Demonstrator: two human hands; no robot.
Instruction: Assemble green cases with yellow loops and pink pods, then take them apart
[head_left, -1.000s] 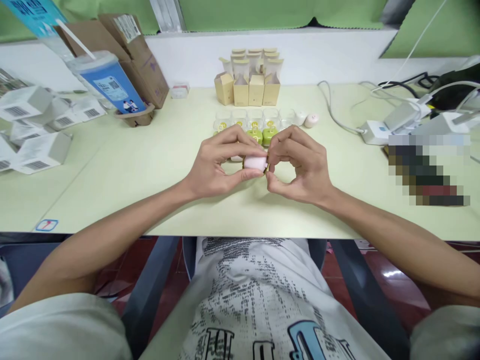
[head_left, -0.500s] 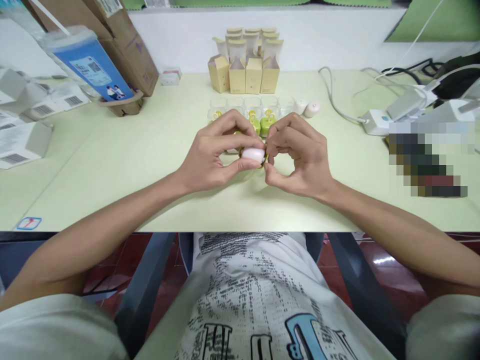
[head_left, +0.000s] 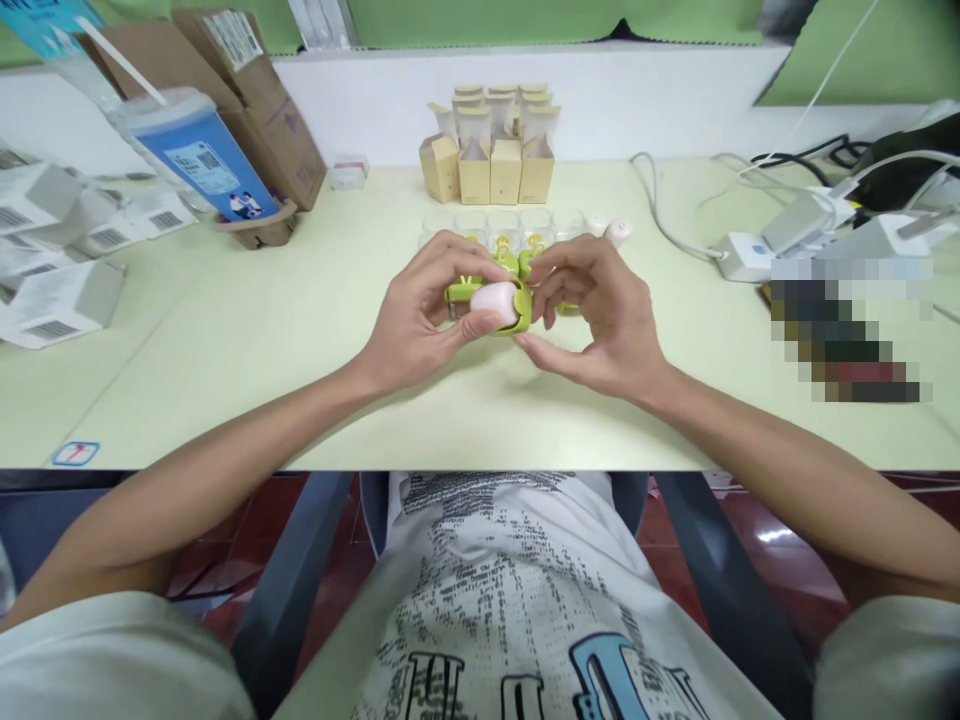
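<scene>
My left hand point(head_left: 427, 310) pinches a small pale pink rounded case point(head_left: 493, 301) between thumb and fingers, just above the pale green table point(head_left: 300, 330). A green piece point(head_left: 523, 305) wraps around the pink case's right side. My right hand point(head_left: 592, 310) is curled, with its fingertips on that green piece. Another green part point(head_left: 459, 291) shows behind my left fingers. Behind my hands lies a row of clear plastic cups point(head_left: 510, 228) holding yellow and green items.
Several small tan cartons point(head_left: 491, 150) stand open at the back. A blue-labelled drink cup point(head_left: 199, 160) and brown cardboard boxes point(head_left: 255, 100) sit at left, with white barcoded boxes point(head_left: 52, 250) beyond. A power strip point(head_left: 742, 255) and cables lie at right.
The green piece has come into plain view around the pink case, which now sits deeper in it. My hands stay together at the table's middle; the camera tilted slightly.
</scene>
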